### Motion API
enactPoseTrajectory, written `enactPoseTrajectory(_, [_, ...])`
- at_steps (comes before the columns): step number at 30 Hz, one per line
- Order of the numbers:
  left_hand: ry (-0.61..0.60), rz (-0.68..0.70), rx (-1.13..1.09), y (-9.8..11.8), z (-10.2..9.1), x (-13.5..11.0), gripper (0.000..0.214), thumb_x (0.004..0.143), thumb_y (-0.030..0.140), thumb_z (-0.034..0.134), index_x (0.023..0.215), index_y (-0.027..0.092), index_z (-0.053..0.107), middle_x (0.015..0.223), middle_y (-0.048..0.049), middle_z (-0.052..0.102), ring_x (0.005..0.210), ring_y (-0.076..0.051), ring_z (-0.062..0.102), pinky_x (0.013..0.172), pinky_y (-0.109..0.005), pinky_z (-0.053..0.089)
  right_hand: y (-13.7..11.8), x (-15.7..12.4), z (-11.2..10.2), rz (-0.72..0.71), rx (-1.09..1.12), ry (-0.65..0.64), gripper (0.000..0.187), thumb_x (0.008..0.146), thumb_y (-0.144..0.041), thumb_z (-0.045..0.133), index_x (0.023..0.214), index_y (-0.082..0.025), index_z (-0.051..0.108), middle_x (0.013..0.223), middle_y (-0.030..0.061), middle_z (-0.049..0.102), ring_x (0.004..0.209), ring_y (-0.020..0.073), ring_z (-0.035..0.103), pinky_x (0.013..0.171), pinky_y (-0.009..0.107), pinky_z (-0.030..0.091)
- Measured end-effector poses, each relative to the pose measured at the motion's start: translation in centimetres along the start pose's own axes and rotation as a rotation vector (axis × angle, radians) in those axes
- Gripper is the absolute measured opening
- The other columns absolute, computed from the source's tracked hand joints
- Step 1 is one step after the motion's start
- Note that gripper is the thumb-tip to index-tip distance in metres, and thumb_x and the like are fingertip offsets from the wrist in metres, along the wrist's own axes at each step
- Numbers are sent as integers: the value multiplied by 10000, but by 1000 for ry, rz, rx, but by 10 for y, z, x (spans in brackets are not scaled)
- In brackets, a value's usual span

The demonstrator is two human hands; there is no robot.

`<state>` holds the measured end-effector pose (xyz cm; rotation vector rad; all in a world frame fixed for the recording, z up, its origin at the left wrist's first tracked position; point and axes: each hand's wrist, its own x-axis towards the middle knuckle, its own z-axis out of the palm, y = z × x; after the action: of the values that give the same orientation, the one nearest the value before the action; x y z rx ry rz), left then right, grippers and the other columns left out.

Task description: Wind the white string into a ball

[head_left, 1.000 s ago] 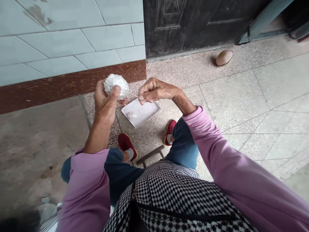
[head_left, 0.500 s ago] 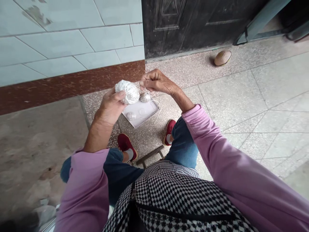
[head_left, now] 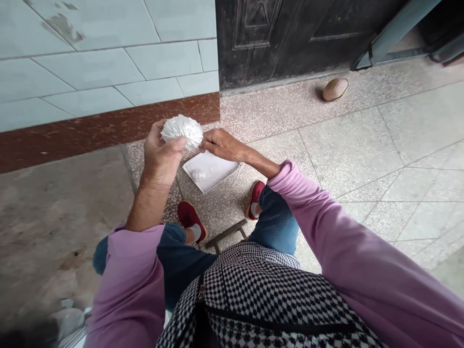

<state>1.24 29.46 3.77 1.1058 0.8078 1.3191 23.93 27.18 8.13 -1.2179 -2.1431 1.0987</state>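
Note:
My left hand (head_left: 163, 153) is wrapped round a large ball of white yarn (head_left: 184, 131), its thumb pressed on the near side. Close against the ball's right edge, my right hand (head_left: 223, 144) has its fingers pinched together; the strand in them is too fine to make out clearly. Below both hands, a shallow white box (head_left: 221, 180) lies on the floor with a small white yarn ball (head_left: 198, 175) inside. Loose strands (head_left: 238, 173) trail over the box's right side. My right hand covers the box's far corner.
A tiled wall (head_left: 94, 67) with a brown base strip stands ahead on the left, beside a dark door (head_left: 282, 43). A rounded tan object (head_left: 335, 89) lies by the door. Between my red shoes (head_left: 188, 215) and me is a low stool's bar (head_left: 226, 233).
The large ball has moved a little left and been turned. My right hand has come down and left, close to the ball. A second small ball seen earlier is now hidden.

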Motion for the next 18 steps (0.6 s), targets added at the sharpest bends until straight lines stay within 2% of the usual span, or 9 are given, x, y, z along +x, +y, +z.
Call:
enactPoseTrajectory(3, [123,109,178,-4,-6,4,1028,510,664,1213,1261,278,627,1220,-71,741,1111,-293,733,1007,-461,671,-14,-11,6,-47,-30,-107,375,1277,-226,652,920,-238,766,993,34,834,992,229,754,1061,375,590])
enactPoseTrajectory(5, [130,137,321,1,-9,2,1001,543,603,1221,1284,263,639,1257,-85,753,1129,-284,726,1004,-426,620,-20,-15,4,-97,12,-137,363,1294,-212,638,960,-230,781,978,3,832,951,199,739,1026,338,587])
enactPoseTrajectory(7, [63,84,419,10,-10,-3,907,623,539,1217,1294,247,681,1272,-94,786,1111,-271,720,980,-410,581,-19,-15,-4,-126,58,-66,396,1354,-293,621,1002,-213,783,989,2,829,927,188,705,979,322,581])
enactPoseTrajectory(9, [-19,-7,456,20,-11,-8,750,719,505,1189,1262,228,751,1195,-78,823,1033,-250,701,926,-396,550,-13,-13,-16,-153,91,57,502,1411,-452,589,1016,-205,776,1009,16,820,930,186,679,950,319,574])
enactPoseTrajectory(11, [-104,-100,400,27,-9,-13,600,793,505,1149,1200,213,819,1099,-67,842,962,-235,697,866,-381,547,-5,-12,-29,-186,113,153,570,1411,-537,561,977,-219,747,986,3,777,925,173,663,932,310,558])
enactPoseTrajectory(14, [-250,-238,161,31,-4,-18,507,850,560,1113,1132,216,868,1013,-85,840,923,-256,764,789,-367,607,5,-11,-41,-201,126,237,529,1378,-456,570,898,-253,658,938,-31,687,913,148,637,912,296,529])
enactPoseTrajectory(16, [-302,-280,5,33,1,-21,572,827,608,1124,1178,226,883,1030,-112,841,1001,-314,837,824,-401,694,5,-11,-42,-179,125,260,505,1375,-372,587,883,-260,608,936,-38,654,922,148,618,920,292,523])
enactPoseTrajectory(18, [-278,-265,-95,37,6,-22,734,757,695,1151,1254,221,894,1126,-155,854,1133,-385,871,919,-478,765,2,-8,-35,-149,128,242,522,1415,-301,578,894,-257,569,956,-33,644,951,154,613,949,283,533])
